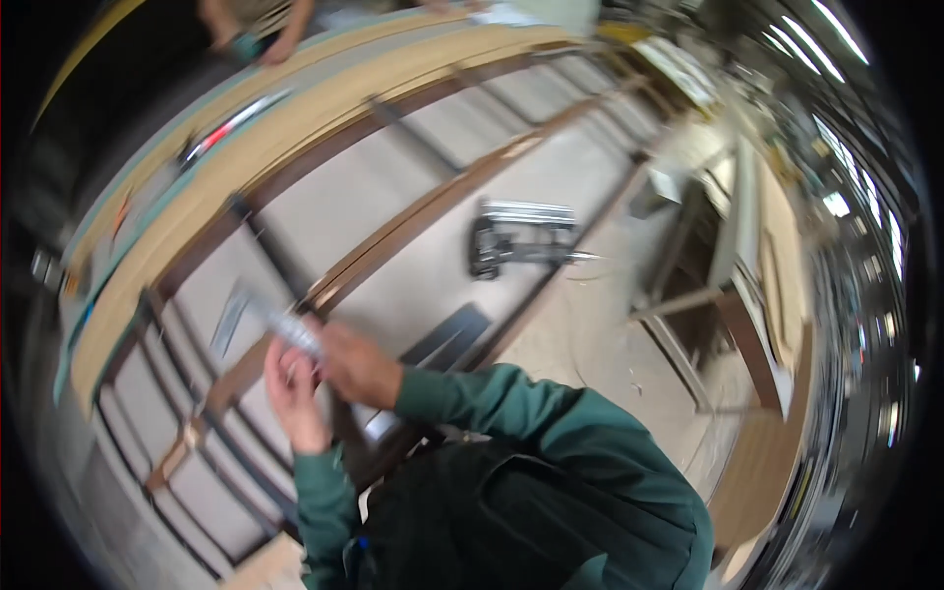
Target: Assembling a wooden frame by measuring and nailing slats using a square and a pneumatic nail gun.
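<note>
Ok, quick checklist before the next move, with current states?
1. Left hand and right hand both at the pale strip: ok, they meet at it.
2. Grip on the strip firm: cannot tell, too blurred.
3. Panel clear of tools: not ok, the black-and-silver tool lies on it.
4. That tool apart from both hands: ok.
5. Dark bars clear of the right sleeve: cannot tell, they meet in view.
6. Co-worker's hand away from yours: ok, beyond the frame.
</note>
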A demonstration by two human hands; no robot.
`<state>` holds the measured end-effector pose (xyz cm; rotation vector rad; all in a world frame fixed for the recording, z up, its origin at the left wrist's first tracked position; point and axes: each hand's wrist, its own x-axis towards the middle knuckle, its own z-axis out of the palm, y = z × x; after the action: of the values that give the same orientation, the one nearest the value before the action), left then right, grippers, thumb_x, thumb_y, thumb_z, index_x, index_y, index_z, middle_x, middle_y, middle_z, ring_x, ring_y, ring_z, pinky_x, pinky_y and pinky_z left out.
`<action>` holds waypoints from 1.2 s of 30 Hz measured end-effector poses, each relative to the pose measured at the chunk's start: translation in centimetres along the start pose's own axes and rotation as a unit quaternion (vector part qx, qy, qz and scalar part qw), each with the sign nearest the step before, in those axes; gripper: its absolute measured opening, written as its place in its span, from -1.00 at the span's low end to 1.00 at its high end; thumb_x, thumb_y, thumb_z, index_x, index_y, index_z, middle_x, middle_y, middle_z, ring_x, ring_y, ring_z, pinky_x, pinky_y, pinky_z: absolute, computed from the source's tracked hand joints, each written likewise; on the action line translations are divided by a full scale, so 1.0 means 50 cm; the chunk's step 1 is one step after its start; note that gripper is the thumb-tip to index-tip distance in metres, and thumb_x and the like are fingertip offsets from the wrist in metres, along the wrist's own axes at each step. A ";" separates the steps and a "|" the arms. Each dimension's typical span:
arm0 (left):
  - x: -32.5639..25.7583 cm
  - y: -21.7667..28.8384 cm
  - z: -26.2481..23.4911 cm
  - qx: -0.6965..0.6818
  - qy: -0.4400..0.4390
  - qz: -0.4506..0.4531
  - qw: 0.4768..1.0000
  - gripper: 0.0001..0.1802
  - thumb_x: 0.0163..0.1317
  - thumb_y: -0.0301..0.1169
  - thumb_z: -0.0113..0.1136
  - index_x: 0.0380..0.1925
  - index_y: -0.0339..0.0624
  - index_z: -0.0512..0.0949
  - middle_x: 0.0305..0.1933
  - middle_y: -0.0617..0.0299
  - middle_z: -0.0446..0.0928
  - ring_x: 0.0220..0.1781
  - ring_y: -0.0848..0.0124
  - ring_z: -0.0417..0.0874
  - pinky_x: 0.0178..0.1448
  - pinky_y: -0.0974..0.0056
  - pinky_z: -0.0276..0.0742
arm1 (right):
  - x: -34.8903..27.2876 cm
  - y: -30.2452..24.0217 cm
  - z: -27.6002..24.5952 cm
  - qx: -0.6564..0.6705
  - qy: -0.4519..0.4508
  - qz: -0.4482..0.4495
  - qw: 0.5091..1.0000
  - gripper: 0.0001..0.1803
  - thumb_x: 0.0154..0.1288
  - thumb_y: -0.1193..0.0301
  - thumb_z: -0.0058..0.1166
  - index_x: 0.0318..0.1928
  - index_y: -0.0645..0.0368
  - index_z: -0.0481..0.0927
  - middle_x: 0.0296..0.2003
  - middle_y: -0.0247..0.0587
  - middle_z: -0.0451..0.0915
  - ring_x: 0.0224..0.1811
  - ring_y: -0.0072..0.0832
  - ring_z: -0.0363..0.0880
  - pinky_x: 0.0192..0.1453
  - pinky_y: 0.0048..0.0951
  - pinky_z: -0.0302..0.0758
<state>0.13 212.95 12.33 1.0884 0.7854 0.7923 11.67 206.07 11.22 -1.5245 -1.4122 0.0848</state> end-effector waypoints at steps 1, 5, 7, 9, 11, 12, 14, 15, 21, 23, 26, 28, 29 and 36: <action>0.013 -0.013 0.010 0.026 0.014 0.002 1.000 -0.48 0.30 -0.43 0.17 0.25 -0.18 0.30 -0.05 0.19 0.52 -0.15 0.44 0.57 -0.14 0.36 0.55 | -0.004 0.006 0.001 0.062 0.000 0.048 0.997 -0.29 0.21 0.48 0.07 0.34 0.44 0.15 -0.15 0.18 0.42 -0.19 0.07 0.41 -0.04 -0.11 0.42; 0.065 -0.056 -0.014 -0.012 -0.001 -0.023 1.000 -0.49 0.21 -0.63 0.17 0.18 -0.24 0.33 -0.25 0.25 0.57 -0.25 0.51 0.57 -0.22 0.45 0.50 | -0.022 0.025 -0.029 0.128 -0.077 0.117 0.982 -0.45 0.30 0.48 0.08 0.29 0.28 0.32 -0.14 0.07 0.49 -0.14 -0.09 0.50 0.00 -0.21 0.47; 0.098 -0.087 -0.055 0.034 0.040 0.039 0.998 -0.47 0.20 -0.65 0.16 0.21 -0.29 0.33 -0.32 0.29 0.57 -0.35 0.54 0.59 -0.35 0.47 0.51 | -0.037 0.046 -0.046 0.010 -0.067 0.160 0.985 -0.48 0.33 0.43 0.10 0.28 0.21 0.35 -0.14 -0.02 0.51 -0.17 -0.33 0.56 -0.19 -0.39 0.55; 0.128 -0.094 -0.049 0.028 0.068 -0.017 0.997 -0.45 0.21 -0.64 0.13 0.24 -0.25 0.34 -0.32 0.29 0.58 -0.34 0.52 0.62 -0.35 0.46 0.54 | -0.050 0.076 -0.049 -0.010 -0.050 0.196 0.979 -0.47 0.33 0.41 0.12 0.28 0.20 0.35 -0.15 -0.04 0.51 -0.20 -0.39 0.58 -0.26 -0.45 0.56; 0.153 -0.135 -0.058 0.045 0.059 -0.014 0.997 -0.49 0.22 -0.61 0.17 0.21 -0.23 0.42 -0.32 0.29 0.59 -0.35 0.52 0.59 -0.29 0.43 0.52 | -0.069 0.095 -0.033 -0.015 -0.077 0.241 0.967 -0.42 0.32 0.23 0.14 0.27 0.23 0.36 -0.13 0.09 0.48 -0.37 -0.22 0.57 -0.26 -0.26 0.53; 0.165 -0.161 -0.061 0.075 0.058 0.002 0.995 -0.50 0.24 -0.60 0.16 0.22 -0.24 0.41 -0.32 0.32 0.57 -0.33 0.54 0.60 -0.30 0.43 0.58 | -0.074 0.098 -0.022 -0.011 -0.081 0.250 0.965 -0.38 0.30 0.20 0.18 0.27 0.22 0.37 -0.22 0.06 0.56 -0.45 -0.26 0.59 -0.30 -0.32 0.54; 0.181 -0.187 -0.062 0.143 0.055 0.016 0.988 -0.48 0.28 -0.59 0.15 0.27 -0.26 0.38 -0.33 0.36 0.55 -0.32 0.58 0.59 -0.31 0.45 0.63 | -0.086 0.108 -0.005 0.035 -0.092 0.280 0.955 -0.39 0.32 0.20 0.17 0.28 0.21 0.37 -0.28 0.04 0.59 -0.47 -0.31 0.59 -0.32 -0.35 0.54; 0.183 -0.189 -0.059 0.142 0.057 0.012 0.988 -0.48 0.28 -0.59 0.15 0.27 -0.26 0.38 -0.33 0.36 0.55 -0.32 0.58 0.59 -0.31 0.45 0.63 | -0.090 0.113 0.001 0.078 -0.098 0.310 0.943 -0.39 0.33 0.20 0.16 0.29 0.21 0.36 -0.33 0.01 0.62 -0.50 -0.35 0.60 -0.34 -0.39 0.55; 0.180 -0.160 -0.043 0.158 0.041 -0.052 0.985 -0.46 0.25 -0.48 0.22 0.25 -0.27 0.41 -0.43 0.32 0.56 -0.42 0.57 0.51 -0.24 0.41 0.51 | -0.099 0.120 0.009 0.148 -0.089 0.322 0.931 -0.42 0.38 0.27 0.11 0.33 0.19 0.34 -0.39 -0.07 0.64 -0.46 -0.53 0.58 -0.33 -0.46 0.53; 0.178 -0.148 -0.039 0.162 0.037 -0.056 0.984 -0.45 0.25 -0.48 0.22 0.26 -0.27 0.39 -0.46 0.36 0.49 -0.46 0.59 0.45 -0.29 0.42 0.48 | -0.106 0.118 0.013 0.149 -0.078 0.316 0.934 -0.43 0.38 0.27 0.11 0.33 0.19 0.34 -0.39 -0.09 0.63 -0.47 -0.55 0.56 -0.33 -0.47 0.52; 0.179 -0.152 -0.041 0.177 0.031 -0.052 0.982 -0.44 0.25 -0.49 0.21 0.27 -0.26 0.38 -0.47 0.36 0.45 -0.48 0.60 0.44 -0.31 0.43 0.47 | -0.110 0.122 0.018 0.152 -0.053 0.301 0.940 -0.43 0.39 0.27 0.10 0.33 0.19 0.34 -0.39 -0.12 0.63 -0.47 -0.58 0.52 -0.32 -0.51 0.50; 0.182 -0.168 -0.050 0.220 0.039 -0.003 0.975 -0.45 0.25 -0.49 0.21 0.27 -0.26 0.39 -0.47 0.35 0.42 -0.50 0.58 0.43 -0.34 0.41 0.48 | -0.109 0.119 0.017 0.156 -0.044 0.292 0.943 -0.44 0.40 0.27 0.10 0.33 0.18 0.34 -0.38 -0.13 0.62 -0.47 -0.59 0.50 -0.31 -0.52 0.49; 0.181 -0.165 -0.048 0.218 0.040 -0.005 0.975 -0.45 0.25 -0.49 0.21 0.27 -0.26 0.39 -0.47 0.35 0.42 -0.50 0.58 0.43 -0.34 0.41 0.48 | -0.103 0.113 0.009 0.158 -0.066 0.324 0.930 -0.44 0.41 0.28 0.09 0.34 0.19 0.33 -0.35 -0.21 0.60 -0.37 -0.62 0.49 -0.22 -0.55 0.48; 0.176 -0.135 -0.042 0.265 0.007 -0.051 0.963 -0.45 0.27 -0.45 0.20 0.28 -0.21 0.37 -0.46 0.29 0.47 -0.46 0.55 0.48 -0.32 0.40 0.54 | -0.080 0.131 -0.008 0.146 -0.083 0.340 0.925 -0.45 0.40 0.28 0.09 0.33 0.19 0.36 -0.40 -0.22 0.60 -0.44 -0.63 0.46 -0.29 -0.55 0.47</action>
<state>3.74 219.62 3.98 1.5026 1.0930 0.5095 15.30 204.04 4.74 -1.7090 -0.8789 0.8284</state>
